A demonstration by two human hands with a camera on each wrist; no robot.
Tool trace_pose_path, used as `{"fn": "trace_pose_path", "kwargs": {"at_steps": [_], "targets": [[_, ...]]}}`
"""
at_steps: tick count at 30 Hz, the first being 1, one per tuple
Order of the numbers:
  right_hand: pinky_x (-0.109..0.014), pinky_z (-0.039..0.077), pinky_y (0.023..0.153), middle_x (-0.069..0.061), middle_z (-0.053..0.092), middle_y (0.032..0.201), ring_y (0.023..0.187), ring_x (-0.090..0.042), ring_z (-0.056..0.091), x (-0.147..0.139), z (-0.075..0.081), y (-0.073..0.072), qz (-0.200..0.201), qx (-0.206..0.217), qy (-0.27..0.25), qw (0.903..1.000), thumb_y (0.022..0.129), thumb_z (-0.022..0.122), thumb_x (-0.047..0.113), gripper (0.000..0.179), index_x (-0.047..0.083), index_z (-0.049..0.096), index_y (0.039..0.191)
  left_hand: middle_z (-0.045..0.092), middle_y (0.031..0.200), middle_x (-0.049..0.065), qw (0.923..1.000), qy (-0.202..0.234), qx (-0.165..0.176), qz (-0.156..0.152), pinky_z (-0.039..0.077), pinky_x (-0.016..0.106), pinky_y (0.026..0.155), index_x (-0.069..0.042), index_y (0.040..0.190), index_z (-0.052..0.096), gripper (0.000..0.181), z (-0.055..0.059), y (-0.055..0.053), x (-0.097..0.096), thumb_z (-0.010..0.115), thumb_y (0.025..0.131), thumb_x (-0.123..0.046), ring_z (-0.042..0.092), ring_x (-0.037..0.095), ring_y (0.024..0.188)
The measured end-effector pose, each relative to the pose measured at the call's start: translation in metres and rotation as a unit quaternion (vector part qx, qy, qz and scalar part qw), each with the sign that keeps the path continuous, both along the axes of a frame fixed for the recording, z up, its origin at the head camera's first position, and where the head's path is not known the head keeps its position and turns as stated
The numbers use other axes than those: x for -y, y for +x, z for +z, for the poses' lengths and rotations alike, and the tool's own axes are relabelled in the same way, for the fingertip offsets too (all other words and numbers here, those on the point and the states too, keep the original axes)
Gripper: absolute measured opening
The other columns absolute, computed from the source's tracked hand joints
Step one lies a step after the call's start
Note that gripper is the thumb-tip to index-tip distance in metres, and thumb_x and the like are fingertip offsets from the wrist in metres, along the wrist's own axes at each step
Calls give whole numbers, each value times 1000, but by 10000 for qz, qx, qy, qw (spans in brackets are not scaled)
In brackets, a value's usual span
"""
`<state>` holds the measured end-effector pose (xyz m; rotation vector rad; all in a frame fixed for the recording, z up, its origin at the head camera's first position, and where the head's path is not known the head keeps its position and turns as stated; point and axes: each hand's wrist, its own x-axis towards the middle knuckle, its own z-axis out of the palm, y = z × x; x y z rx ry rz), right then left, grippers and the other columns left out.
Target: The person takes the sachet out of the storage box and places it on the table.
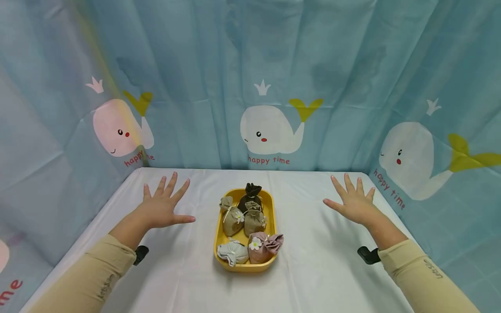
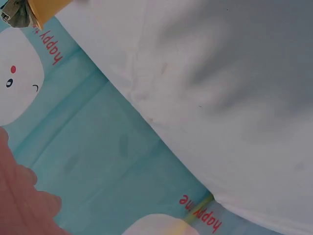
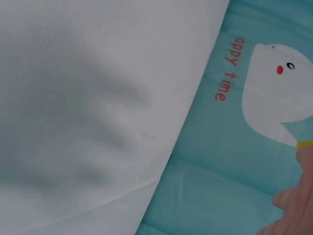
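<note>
In the head view my left hand [image 1: 158, 208] hovers over the left part of the table, fingers straight and spread, holding nothing. My right hand [image 1: 355, 204] is held the same way over the right part. Between them sits a yellow tray [image 1: 245, 268] with several small drawstring pouches. A black pouch [image 1: 247, 201] lies at the back, with an olive pouch [image 1: 254, 221] in front of it and a tan pouch [image 1: 232, 221] to its left. At the front are a pale grey pouch [image 1: 235, 251] and a pink pouch [image 1: 258, 250] with a white flower. Neither hand touches the tray.
A white cloth [image 1: 305, 278] covers the table. Blue curtains [image 1: 188, 87] printed with whales rise behind the table and along both sides. Each forearm wears a beige sleeve [image 1: 86, 274] with a black strap piece [image 1: 369, 255] at the wrist.
</note>
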<state>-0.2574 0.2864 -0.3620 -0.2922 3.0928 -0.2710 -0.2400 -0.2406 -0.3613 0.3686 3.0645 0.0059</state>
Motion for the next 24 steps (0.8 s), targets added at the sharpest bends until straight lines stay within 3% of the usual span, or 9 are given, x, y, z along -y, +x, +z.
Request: {"fn": "trace_pose_path", "kwargs": {"at_steps": [6,12,24], "targets": [[-73,-18,85,-26,-12,148,126,-52,-23,2,0,-2,50,31,-23,10000,83,33,72,91,21,-3,148,-16,151,16,9997,196,31,-172,-13,73,90,-25,148,1,112,-2,4,-7,35,63,-88,-8,47,134],[-74,-17,85,-26,-13,148,127,-53,-22,4,0,-3,101,10,17,9999,83,33,72,90,21,-3,148,-10,152,15,9993,121,-12,-354,-12,72,91,-24,148,4,112,-5,9,-21,34,62,-89,-4,46,135],[-72,-20,84,-24,-12,149,127,-51,-22,14,-4,-9,237,-15,-106,9997,83,35,71,89,23,-3,148,-11,153,7,9945,220,-70,-1021,-8,70,96,-27,148,4,111,-7,21,-39,37,62,-88,-8,36,138]]}}
